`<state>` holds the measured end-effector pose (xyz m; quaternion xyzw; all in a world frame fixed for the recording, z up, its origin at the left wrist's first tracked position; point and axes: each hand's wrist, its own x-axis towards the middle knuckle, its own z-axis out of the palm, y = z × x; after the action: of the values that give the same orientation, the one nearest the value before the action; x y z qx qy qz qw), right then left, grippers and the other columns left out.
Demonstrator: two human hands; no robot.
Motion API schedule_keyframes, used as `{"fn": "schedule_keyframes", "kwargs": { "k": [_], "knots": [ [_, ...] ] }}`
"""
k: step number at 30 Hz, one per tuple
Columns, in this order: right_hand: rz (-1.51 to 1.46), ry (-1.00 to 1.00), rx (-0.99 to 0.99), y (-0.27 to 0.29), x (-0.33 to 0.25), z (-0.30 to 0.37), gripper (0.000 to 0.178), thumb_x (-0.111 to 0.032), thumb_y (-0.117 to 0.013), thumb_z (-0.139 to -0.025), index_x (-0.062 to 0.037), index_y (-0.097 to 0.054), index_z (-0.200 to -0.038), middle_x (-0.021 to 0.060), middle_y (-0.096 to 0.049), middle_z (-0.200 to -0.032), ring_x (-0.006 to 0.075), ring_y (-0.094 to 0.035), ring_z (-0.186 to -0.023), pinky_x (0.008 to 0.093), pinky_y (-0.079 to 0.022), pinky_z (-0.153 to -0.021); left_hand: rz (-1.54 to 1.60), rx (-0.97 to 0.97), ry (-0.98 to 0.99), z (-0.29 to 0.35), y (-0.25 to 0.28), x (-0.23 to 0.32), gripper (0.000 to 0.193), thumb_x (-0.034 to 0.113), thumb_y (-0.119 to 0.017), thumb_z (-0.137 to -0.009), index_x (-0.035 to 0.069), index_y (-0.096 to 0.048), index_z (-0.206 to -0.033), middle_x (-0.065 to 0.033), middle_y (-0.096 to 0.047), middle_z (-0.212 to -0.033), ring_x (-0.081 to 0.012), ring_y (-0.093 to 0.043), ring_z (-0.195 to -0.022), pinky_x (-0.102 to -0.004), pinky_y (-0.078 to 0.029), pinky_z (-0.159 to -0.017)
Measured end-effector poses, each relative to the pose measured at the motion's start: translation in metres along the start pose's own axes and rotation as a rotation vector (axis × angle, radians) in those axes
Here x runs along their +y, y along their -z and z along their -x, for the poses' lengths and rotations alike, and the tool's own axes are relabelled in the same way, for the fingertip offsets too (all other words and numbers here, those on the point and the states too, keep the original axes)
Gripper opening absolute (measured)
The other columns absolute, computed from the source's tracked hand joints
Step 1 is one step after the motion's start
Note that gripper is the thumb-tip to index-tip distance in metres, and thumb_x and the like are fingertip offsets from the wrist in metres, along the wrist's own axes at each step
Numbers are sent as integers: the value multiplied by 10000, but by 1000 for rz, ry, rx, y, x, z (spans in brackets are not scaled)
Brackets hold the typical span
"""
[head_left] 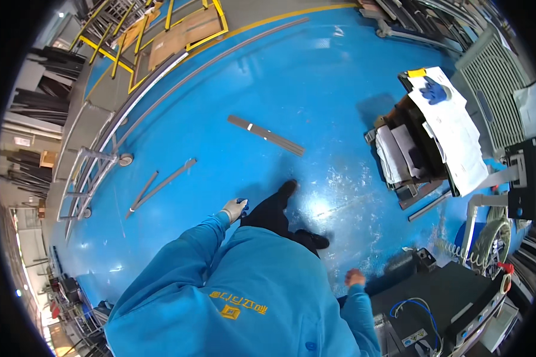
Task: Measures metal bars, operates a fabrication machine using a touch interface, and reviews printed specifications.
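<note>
My left hand (235,209), in a pale grey glove with blue on its palm side, hangs beside my left hip. Its fingers are curled in, and I see nothing held in them. My bare right hand (355,277) is at my right side with the fingers closed, nothing showing in it. Nearest to it is a dark machine cabinet (429,291). Ahead on the blue floor lies a bundle of grey-brown strips (271,138), bound with a white band. Two shorter strips (164,183) meet in a V to the left.
At right stands a cart with papers (452,134), a blue glove (433,90) and folded grey cloths (393,154). A wheeled metal rack (89,178) is at left, with a long bar (220,52) beyond. A yellow frame (134,62) stands far left; a coiled hose (458,253) hangs right.
</note>
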<state>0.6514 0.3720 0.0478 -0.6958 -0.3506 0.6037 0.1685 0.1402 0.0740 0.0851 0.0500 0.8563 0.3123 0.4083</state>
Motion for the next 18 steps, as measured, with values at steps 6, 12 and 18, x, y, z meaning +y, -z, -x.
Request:
{"fn": "schedule_keyframes", "kwargs": {
  "k": [6, 12, 18],
  "knots": [
    [22, 143, 45, -86, -81, -1, 297, -251, -635, -930, -43, -632, -1142, 92, -683, -853, 192, -620, -661, 320, -514, -533, -15, -125, 97, -86, 36, -5, 405, 409, -539, -969, 34, -683, -1014, -85, -682, -857, -245, -597, -745, -363, -492, -736],
    [231, 247, -40, -136, 14, 27, 366, -262, -670, -913, -33, -624, -1195, 102, -679, -851, 189, -620, -672, 305, -519, -551, 104, -207, -144, -189, 59, 39, 406, 412, -537, -966, 33, -677, -1005, -95, -670, -838, -258, -593, -737, -363, -484, -724],
    [356, -59, 19, -185, -5, 50, 508, -320, -730, -858, -26, -614, -1256, 115, -703, -908, 237, -657, -791, 347, -556, -682, 138, -216, -124, -249, 60, 2, 395, 392, -550, -962, 25, -679, -1030, -106, -679, -860, -238, -610, -733, -353, -483, -695]
  ]
}}
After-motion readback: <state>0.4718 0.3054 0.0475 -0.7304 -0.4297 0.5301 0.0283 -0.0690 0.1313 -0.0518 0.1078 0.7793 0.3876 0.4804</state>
